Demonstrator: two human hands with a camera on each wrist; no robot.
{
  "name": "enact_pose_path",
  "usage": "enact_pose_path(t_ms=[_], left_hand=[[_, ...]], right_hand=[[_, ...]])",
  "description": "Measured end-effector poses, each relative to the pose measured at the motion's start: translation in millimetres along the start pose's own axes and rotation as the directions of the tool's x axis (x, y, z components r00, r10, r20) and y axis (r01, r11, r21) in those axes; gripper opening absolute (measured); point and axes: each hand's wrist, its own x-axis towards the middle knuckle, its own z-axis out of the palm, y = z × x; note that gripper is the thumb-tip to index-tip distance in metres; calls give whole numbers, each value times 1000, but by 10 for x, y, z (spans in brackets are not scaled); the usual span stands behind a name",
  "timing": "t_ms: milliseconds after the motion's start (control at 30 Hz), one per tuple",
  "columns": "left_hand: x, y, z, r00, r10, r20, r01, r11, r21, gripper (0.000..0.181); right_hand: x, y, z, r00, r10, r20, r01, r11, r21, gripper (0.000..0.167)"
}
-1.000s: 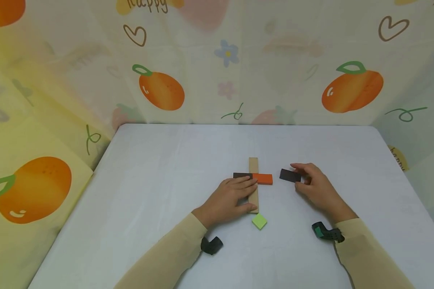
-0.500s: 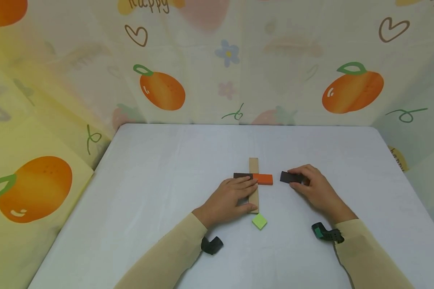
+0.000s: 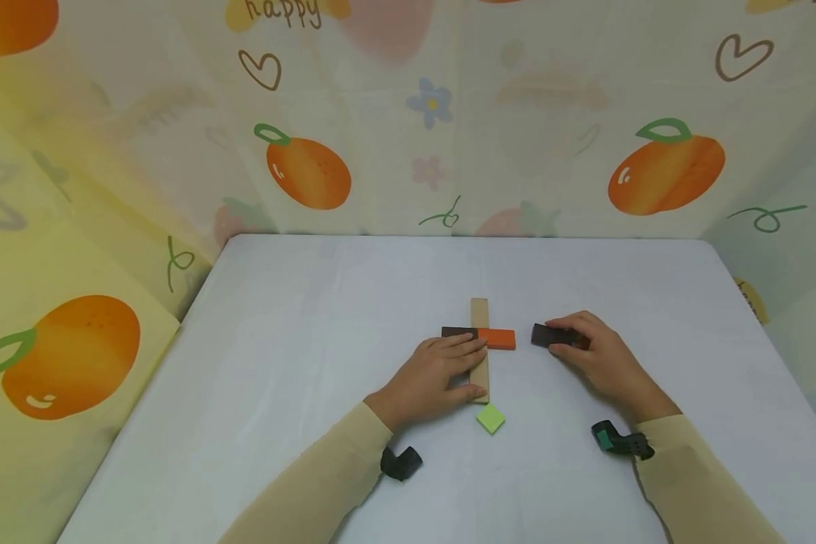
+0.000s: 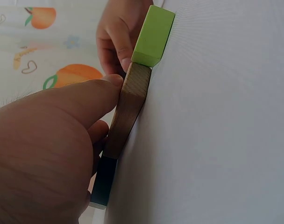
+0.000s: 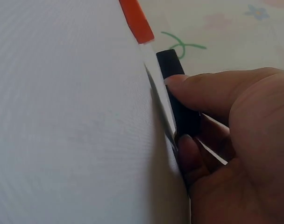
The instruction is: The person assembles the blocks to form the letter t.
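My right hand [image 3: 601, 359] pinches a black block [image 5: 172, 91] between thumb and fingers, to the right of an orange block [image 3: 499, 339]. A gap separates the black block from the orange one; in the right wrist view it looks slightly raised off the table. My left hand [image 3: 435, 378] lies with extended fingers over a long wooden strip [image 3: 479, 311] and a dark block [image 3: 457, 332]. Its thumb touches the strip near its close end. The dark and orange blocks meet crosswise along the strip. A lime green block [image 3: 491, 418] sits cornerwise at the strip's near end.
All the blocks are on a white-covered table [image 3: 313, 302]. A fruit-patterned cloth [image 3: 381, 151] hangs behind its far edge and along the sides. Black wrist devices [image 3: 401, 463] sit by both sleeves.
My right thumb and fingers have shifted left along the black block, which has turned slightly, now lying straighter. The left hand and the other blocks stay put; the head view shifts a little.
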Motion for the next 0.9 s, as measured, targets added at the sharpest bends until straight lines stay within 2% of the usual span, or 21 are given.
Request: enact_pose_path(t_ms=[133,467,900], left_hand=[[5,3,1,1000,-2,6,2,1000,9,67],[9,-4,9,1000,-9,11,9,1000,23,68],[17,-9,9,1000,-7,8,7,1000,17,67]], right_hand=[[-9,-22,-28,1000,9,11,-9,1000,1,37],[4,-101,-37,999,-44,12,44,999,9,38],[-28,-225,-54,996,-43,83,44,999,-8,41]])
